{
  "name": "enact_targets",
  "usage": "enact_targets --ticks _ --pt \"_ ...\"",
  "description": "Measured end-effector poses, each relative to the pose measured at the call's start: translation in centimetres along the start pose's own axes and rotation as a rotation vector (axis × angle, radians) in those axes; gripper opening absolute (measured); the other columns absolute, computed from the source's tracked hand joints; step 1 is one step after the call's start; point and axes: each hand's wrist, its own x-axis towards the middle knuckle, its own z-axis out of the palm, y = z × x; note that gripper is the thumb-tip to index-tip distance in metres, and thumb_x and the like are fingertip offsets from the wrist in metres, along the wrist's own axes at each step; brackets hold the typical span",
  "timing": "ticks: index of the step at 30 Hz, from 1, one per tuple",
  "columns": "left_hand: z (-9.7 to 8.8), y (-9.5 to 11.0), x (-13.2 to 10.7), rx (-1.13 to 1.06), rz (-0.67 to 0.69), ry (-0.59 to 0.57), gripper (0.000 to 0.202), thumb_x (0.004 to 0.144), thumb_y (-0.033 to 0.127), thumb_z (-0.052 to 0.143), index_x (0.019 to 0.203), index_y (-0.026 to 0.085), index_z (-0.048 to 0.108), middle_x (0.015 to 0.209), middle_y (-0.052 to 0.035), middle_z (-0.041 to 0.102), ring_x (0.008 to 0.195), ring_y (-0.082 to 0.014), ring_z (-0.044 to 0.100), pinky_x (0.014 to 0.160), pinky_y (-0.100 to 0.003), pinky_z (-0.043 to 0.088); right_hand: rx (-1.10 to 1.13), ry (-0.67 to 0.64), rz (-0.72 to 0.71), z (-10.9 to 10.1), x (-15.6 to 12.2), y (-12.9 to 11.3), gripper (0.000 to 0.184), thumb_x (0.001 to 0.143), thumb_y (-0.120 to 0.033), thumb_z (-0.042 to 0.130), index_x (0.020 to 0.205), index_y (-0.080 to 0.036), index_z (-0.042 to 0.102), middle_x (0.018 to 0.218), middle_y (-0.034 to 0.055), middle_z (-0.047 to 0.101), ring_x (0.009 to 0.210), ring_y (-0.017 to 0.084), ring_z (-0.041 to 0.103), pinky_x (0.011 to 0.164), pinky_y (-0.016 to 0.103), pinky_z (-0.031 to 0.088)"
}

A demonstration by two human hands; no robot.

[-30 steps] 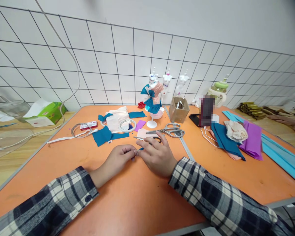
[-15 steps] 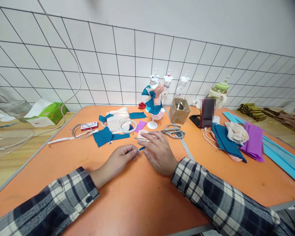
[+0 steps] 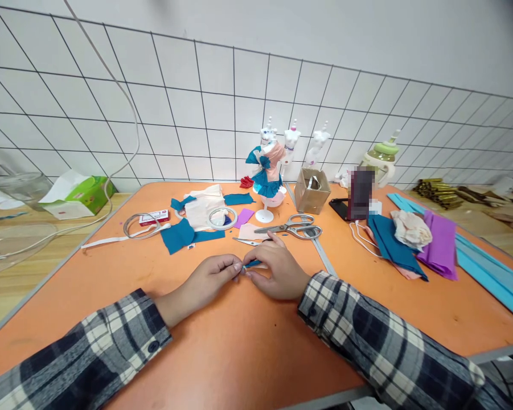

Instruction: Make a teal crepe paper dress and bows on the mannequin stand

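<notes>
My left hand (image 3: 207, 280) and my right hand (image 3: 277, 270) meet at the middle of the orange table (image 3: 222, 353). Between their fingertips is a small strip of teal paper (image 3: 251, 263). Both hands pinch it, fingers curled. Just beyond my right hand lie small dark-handled scissors (image 3: 250, 241) and large silver scissors (image 3: 292, 229). Farther back stands a small white mannequin (image 3: 267, 171) dressed in teal and pink paper.
Teal and white paper scraps (image 3: 183, 233), a tape roll (image 3: 222, 218) and a wire ring (image 3: 140, 225) lie at the left. A cardboard box (image 3: 311, 191), a phone on a stand (image 3: 358, 193), and purple and blue paper (image 3: 439, 242) sit at the right. Another person's hand (image 3: 510, 219) rests far right.
My right hand lay flat and spread over the table half a second ago; it has since pulled back and closed its fingers on the teal strip next to my left hand.
</notes>
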Motion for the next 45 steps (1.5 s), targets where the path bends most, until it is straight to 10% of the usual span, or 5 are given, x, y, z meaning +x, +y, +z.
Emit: enact_targets --ticks 23,35,41,45 --pt "0.2 0.3 -0.1 0.050 0.025 -0.086 0.043 0.096 0.051 0.040 0.074 0.018 0.056 0.074 0.0001 0.057 0.073 -0.0161 0.053 0.070 -0.027 0.041 -0.109 0.048 -0.037 0.7 0.0 0.0 0.005 0.079 -0.021 0.061 0.083 -0.021 0.061 0.075 -0.0008 0.068 0.074 0.017 0.061 0.109 0.048 0.029" --pt "-0.2 0.2 -0.1 0.206 0.072 -0.092 0.045 0.096 0.050 0.040 0.076 0.017 0.062 0.071 0.0002 0.059 0.068 -0.0146 0.054 0.065 -0.025 0.042 0.708 0.073 0.364 1.4 0.5 2.0 0.022 0.080 -0.035 0.063 0.096 -0.019 0.060 0.086 0.0032 0.064 0.077 0.015 0.062 0.071 0.029 0.051" --pt "-0.6 0.2 -0.1 0.442 0.232 0.167 0.037 0.091 0.050 0.055 0.111 0.019 0.063 0.114 -0.0105 0.065 0.108 -0.0269 0.056 0.095 -0.038 0.042 0.500 0.122 0.373 1.6 0.3 2.0 0.015 0.081 -0.031 0.063 0.088 -0.018 0.066 0.076 0.0010 0.062 0.066 0.013 0.054 0.060 0.025 0.044" --pt "-0.3 0.5 0.2 0.480 0.294 0.073 0.031 0.095 0.044 0.049 0.086 0.020 0.066 0.104 -0.0078 0.067 0.102 -0.0241 0.057 0.093 -0.037 0.042 0.445 0.086 0.367 1.6 0.2 0.9 0.012 0.081 -0.028 0.063 0.088 -0.019 0.067 0.072 -0.0009 0.062 0.059 0.011 0.048 0.055 0.023 0.039"
